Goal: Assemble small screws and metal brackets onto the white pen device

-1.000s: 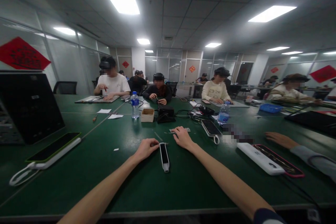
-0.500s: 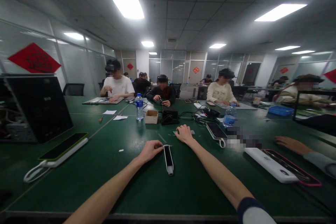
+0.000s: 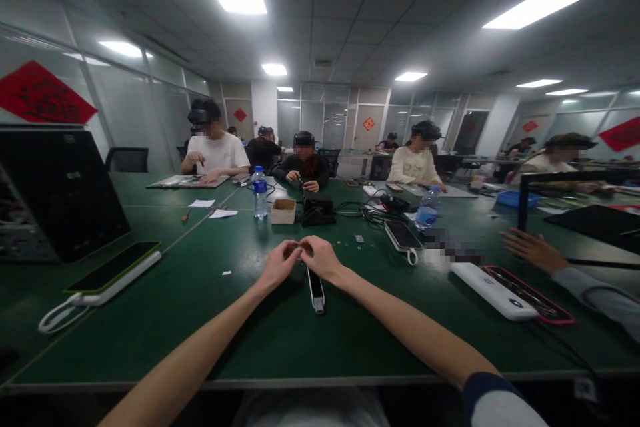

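Note:
My left hand (image 3: pixel 280 263) and my right hand (image 3: pixel 321 257) meet over the green table (image 3: pixel 210 320), fingertips pinched together at the far end of a small black-and-white device (image 3: pixel 315 288) lying lengthwise in front of me. What the fingers pinch is too small to make out. A few tiny parts (image 3: pixel 358 238) lie on the table just beyond my right hand.
A phone on a white power bank (image 3: pixel 107 277) lies left, below a dark monitor (image 3: pixel 60 193). Another phone (image 3: pixel 402 235), a water bottle (image 3: pixel 259 193), a small box (image 3: pixel 283 211) and cables sit beyond. A neighbour's hand (image 3: pixel 533 250) rests right, near a white power bank (image 3: pixel 493 290). Several people sit opposite.
My right hand has drawn back from the small parts further out and joined my left hand at the device's far end. The neighbour's hand at right has lifted slightly.

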Motion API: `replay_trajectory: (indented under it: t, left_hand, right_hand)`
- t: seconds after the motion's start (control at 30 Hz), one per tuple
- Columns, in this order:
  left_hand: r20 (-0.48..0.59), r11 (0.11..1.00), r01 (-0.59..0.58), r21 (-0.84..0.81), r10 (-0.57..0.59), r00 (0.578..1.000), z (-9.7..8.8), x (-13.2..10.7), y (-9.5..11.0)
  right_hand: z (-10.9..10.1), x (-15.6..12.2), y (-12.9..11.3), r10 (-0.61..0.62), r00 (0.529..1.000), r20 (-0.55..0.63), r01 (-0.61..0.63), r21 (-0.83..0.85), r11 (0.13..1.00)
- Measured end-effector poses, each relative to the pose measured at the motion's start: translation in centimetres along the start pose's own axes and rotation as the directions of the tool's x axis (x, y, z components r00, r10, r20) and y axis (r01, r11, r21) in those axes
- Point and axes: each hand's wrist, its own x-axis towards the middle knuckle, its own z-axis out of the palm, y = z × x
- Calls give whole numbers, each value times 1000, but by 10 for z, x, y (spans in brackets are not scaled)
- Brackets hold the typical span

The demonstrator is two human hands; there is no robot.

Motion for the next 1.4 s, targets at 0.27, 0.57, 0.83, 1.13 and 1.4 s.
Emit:
replay_trajectory:
  t: [0.27, 0.57, 0.83, 1.13, 1.4]
  left_hand:
    - [79, 947, 143, -289, -126, 989, 1, 5, -2]
    - [43, 955, 191, -227, -186, 982, -12, 7, 2]
    - [151, 943, 205, 264, -250, 956, -24, 11, -17]
    - [148, 934, 127, 335, -185, 971, -11, 4, -9]
    - [156, 912, 126, 391, -201, 967, -6, 2, -6]
  right_hand:
    - [-1, -8, -7, 29, 995, -96, -12, 172, 985]
    - [-24, -17, 17, -35, 999, -38, 39, 102, 994]
    - [-34, -34, 48, -12, 966, 257, 37, -93, 995]
    - [-32, -33, 46, 3, 954, 300, 23, -85, 996]
    - [-25, -34, 54, -13, 958, 287, 32, -61, 998]
